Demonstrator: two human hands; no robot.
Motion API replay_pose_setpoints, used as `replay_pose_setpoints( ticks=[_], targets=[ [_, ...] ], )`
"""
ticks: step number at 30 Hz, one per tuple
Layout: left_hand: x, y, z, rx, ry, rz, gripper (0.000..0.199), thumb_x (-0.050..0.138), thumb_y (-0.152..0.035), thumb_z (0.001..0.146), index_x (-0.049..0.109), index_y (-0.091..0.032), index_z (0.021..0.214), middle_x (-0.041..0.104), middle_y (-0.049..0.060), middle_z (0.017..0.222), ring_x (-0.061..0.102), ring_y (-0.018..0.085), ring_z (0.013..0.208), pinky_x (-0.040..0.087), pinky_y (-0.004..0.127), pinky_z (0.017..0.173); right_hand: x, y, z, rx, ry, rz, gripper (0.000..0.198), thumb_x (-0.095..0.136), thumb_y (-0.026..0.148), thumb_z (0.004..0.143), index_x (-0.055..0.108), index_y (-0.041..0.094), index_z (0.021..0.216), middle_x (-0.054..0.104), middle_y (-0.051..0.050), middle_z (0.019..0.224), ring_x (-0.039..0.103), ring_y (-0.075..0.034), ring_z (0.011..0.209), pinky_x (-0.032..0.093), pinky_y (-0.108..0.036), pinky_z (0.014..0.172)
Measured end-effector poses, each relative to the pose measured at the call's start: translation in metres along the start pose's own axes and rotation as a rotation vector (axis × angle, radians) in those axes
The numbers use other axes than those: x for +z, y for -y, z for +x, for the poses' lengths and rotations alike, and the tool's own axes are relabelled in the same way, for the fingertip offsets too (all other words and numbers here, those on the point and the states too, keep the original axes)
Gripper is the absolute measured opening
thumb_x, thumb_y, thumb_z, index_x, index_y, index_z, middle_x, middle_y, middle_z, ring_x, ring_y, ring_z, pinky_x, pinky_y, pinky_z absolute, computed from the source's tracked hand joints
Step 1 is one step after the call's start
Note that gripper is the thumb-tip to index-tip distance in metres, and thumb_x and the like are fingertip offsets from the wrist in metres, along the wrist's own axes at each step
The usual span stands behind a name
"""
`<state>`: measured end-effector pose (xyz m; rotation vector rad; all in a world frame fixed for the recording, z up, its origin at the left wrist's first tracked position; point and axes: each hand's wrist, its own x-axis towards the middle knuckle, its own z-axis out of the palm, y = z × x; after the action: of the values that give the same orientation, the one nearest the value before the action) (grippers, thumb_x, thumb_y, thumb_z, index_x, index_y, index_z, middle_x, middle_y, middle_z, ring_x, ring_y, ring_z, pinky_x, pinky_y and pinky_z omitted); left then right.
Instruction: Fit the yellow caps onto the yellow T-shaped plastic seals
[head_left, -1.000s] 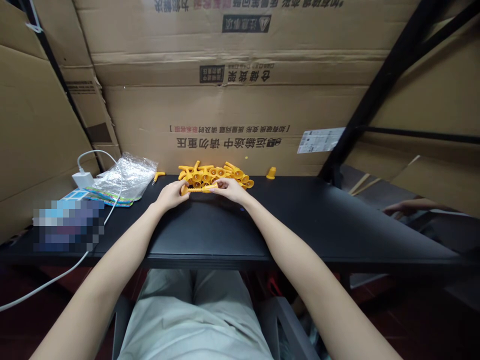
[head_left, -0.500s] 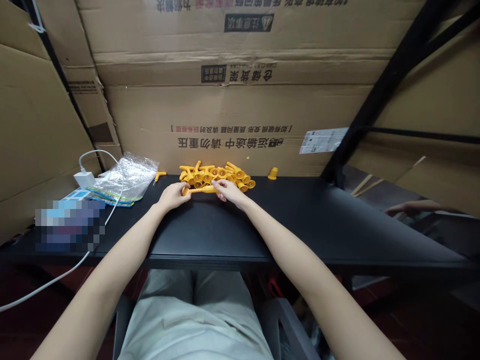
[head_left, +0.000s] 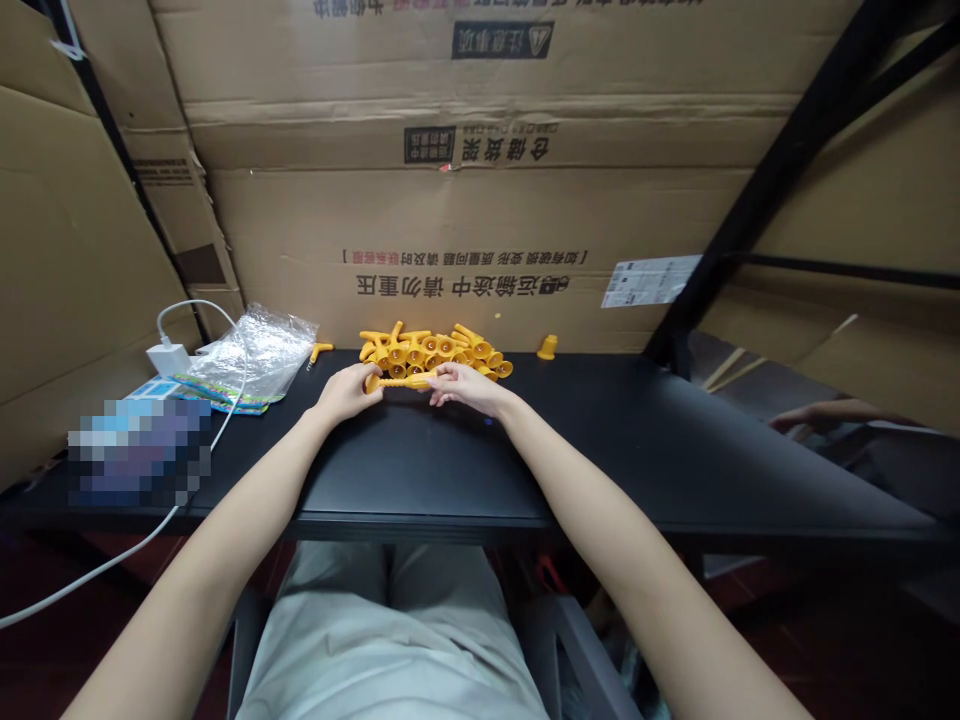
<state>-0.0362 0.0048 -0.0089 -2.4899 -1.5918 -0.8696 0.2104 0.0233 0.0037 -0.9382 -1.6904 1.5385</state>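
My left hand (head_left: pixel 347 392) pinches the left, rounded end of a yellow plastic piece with a ribbed shaft (head_left: pixel 395 383). The piece lies level, just above or on the black tabletop; I cannot tell which. At its right, smoother end my right hand (head_left: pixel 469 387) is closed, thumb and fingers on the piece. Right behind both hands is a heap of yellow plastic parts (head_left: pixel 414 356), several with round cup-shaped ends facing me and some with T-shaped handles. The right hand partly hides the heap's front.
A single yellow cup-shaped part (head_left: pixel 547 347) stands to the right, and a small yellow bent part (head_left: pixel 321 348) lies left. Clear plastic bags (head_left: pixel 262 345), a white charger (head_left: pixel 169 357) and its cable occupy the left of the black table (head_left: pixel 420 470). Cardboard (head_left: pixel 480 215) walls the back.
My right hand has shifted slightly right and its fingers have changed their hold at the end of the yellow piece. My left hand stays in place.
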Motion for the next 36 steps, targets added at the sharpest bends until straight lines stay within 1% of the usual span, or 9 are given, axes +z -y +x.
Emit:
replay_pose_setpoints(
  ticks=[4,9,12,16,19,25,31,33,36],
  targets=[
    [0.000,0.000,-0.001,0.022,-0.049,0.020,0.028,0.056,-0.031,0.076,0.063,-0.021,0.102,0.068,0.004,0.096,0.062,0.018,0.082,0.046,0.027,0.073,0.007,-0.001,0.002,0.119,-0.067,-0.079,0.050,0.043,0.056,0.093,0.059,0.013,0.075,0.070,-0.011,0.063,0.051,-0.009,0.037,0.041,-0.019,0.037],
    [0.001,-0.001,0.000,0.015,-0.058,-0.008,0.026,0.056,-0.030,0.076,0.063,-0.021,0.098,0.068,0.004,0.090,0.061,0.017,0.077,0.045,0.027,0.070,0.006,-0.003,0.005,0.220,-0.132,-0.198,0.075,0.023,0.076,0.085,0.058,0.014,0.062,0.049,-0.003,0.034,0.028,-0.005,0.023,0.018,-0.019,0.024],
    [0.001,-0.002,0.001,-0.025,-0.053,-0.015,0.026,0.057,-0.032,0.075,0.064,-0.020,0.097,0.067,0.003,0.082,0.060,0.017,0.072,0.044,0.027,0.066,-0.002,0.001,0.001,0.257,-0.030,-0.145,0.064,0.036,0.073,0.085,0.060,0.014,0.081,0.061,-0.004,0.051,0.041,-0.007,0.029,0.029,-0.019,0.027],
    [0.000,-0.001,0.001,-0.027,-0.043,0.004,0.026,0.057,-0.031,0.074,0.064,-0.021,0.097,0.067,0.003,0.082,0.060,0.017,0.072,0.044,0.027,0.067,-0.008,0.003,-0.004,0.049,-0.033,-0.077,0.037,0.072,0.044,0.079,0.054,0.018,0.099,0.070,-0.003,0.078,0.058,-0.007,0.045,0.046,-0.017,0.043],
    [-0.001,0.000,0.001,0.001,-0.050,0.028,0.027,0.057,-0.029,0.075,0.063,-0.021,0.099,0.068,0.003,0.092,0.061,0.017,0.077,0.046,0.027,0.070,-0.001,0.002,-0.003,0.020,-0.075,-0.111,0.034,0.065,0.047,0.084,0.056,0.014,0.081,0.069,-0.004,0.066,0.051,-0.006,0.037,0.040,-0.016,0.037],
    [-0.004,-0.003,0.001,-0.004,-0.058,0.056,0.027,0.057,-0.030,0.076,0.063,-0.021,0.102,0.069,0.004,0.097,0.063,0.018,0.082,0.046,0.027,0.074,0.013,0.002,0.003,0.083,-0.249,-0.196,0.062,0.041,0.070,0.086,0.053,0.015,0.059,0.045,0.001,0.031,0.030,-0.004,0.022,0.021,-0.017,0.025],
    [-0.007,-0.001,0.002,-0.050,-0.036,0.062,0.027,0.058,-0.031,0.076,0.062,-0.022,0.102,0.069,0.005,0.098,0.063,0.019,0.085,0.047,0.028,0.075,0.005,0.001,0.004,-0.043,-0.132,-0.164,0.038,0.068,0.050,0.079,0.056,0.017,0.093,0.069,0.000,0.065,0.052,-0.006,0.036,0.039,-0.017,0.035],
    [-0.008,-0.001,0.001,-0.044,-0.037,0.072,0.027,0.059,-0.030,0.076,0.062,-0.022,0.101,0.069,0.004,0.098,0.063,0.019,0.084,0.046,0.027,0.074,0.004,-0.002,0.004,-0.111,-0.115,-0.174,0.038,0.075,0.044,0.074,0.055,0.016,0.091,0.070,0.001,0.067,0.054,-0.006,0.038,0.042,-0.017,0.039],
    [-0.011,-0.004,0.000,-0.024,-0.044,0.075,0.027,0.059,-0.029,0.075,0.062,-0.021,0.101,0.068,0.004,0.098,0.063,0.019,0.084,0.046,0.027,0.074,0.007,-0.004,0.004,-0.096,-0.118,-0.205,0.040,0.064,0.053,0.082,0.055,0.014,0.073,0.065,-0.001,0.055,0.049,-0.005,0.034,0.037,-0.016,0.035]
  ],
)
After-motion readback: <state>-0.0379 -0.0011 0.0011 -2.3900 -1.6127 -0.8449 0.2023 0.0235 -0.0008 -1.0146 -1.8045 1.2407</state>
